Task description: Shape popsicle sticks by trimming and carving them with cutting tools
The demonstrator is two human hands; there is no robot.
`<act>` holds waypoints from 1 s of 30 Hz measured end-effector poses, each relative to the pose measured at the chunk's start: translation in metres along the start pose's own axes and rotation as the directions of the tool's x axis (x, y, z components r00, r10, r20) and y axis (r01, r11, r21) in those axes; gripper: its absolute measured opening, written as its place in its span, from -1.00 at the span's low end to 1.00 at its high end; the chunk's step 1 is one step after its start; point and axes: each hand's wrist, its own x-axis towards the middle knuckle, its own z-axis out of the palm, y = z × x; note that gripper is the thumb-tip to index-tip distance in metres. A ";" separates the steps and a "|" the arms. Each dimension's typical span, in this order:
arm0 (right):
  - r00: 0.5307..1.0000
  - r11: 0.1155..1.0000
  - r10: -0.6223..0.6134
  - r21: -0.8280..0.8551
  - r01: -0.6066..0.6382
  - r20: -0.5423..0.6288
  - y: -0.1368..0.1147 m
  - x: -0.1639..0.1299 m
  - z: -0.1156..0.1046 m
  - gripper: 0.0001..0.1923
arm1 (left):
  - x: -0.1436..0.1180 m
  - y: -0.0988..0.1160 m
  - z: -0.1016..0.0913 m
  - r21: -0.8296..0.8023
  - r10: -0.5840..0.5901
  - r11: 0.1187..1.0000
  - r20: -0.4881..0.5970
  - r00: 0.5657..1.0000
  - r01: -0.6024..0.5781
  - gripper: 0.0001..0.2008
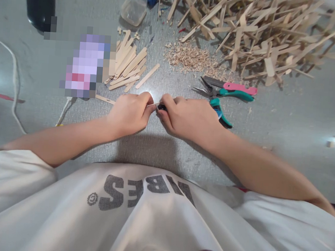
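Note:
My left hand [130, 113] is closed, its thumb and finger pinching a thin wooden craft stick [156, 103] that spans the small gap to the other hand. My right hand [186, 113] is closed too, around a small black tool [162, 107] whose kind is mostly hidden by the fingers. The tool meets the stick between my fingertips. Left of my left hand, another pale stick [105, 99] shows; whether it lies on the table or runs under the hand I cannot tell. Loose craft sticks [128, 64] lie just beyond my left hand.
Green-handled pliers [237, 94] and a pink-handled cutter [240, 88] lie beyond my right hand. Wood shavings [191, 58] and a big heap of sticks [255, 36] spread behind. A clear container [134, 11], a blurred-out purple object [86, 65] and a white cable [15, 76] are leftward.

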 end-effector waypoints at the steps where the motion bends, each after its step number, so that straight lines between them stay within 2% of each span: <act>1: 1.000 1.000 -0.003 0.004 0.003 -0.002 0.000 0.000 0.000 -0.45 | 0.000 0.000 -0.001 0.000 0.001 1.000 0.005 1.000 -0.001 -0.66; 9: 1.000 1.000 -0.006 0.024 0.005 0.015 0.002 0.000 0.000 -0.44 | 0.001 0.000 -0.004 0.000 0.014 1.000 0.029 0.999 -0.014 -0.74; 19: 0.999 0.999 -0.033 -0.005 0.033 0.004 0.000 0.002 0.001 -0.46 | 0.003 0.001 -0.004 0.067 0.032 0.997 0.060 0.998 -0.036 -0.75; 30: 0.999 0.999 -0.025 -0.024 0.025 0.031 -0.006 0.000 -0.001 -0.40 | -0.001 -0.006 0.004 0.141 0.152 0.979 -0.019 0.988 -0.148 -0.70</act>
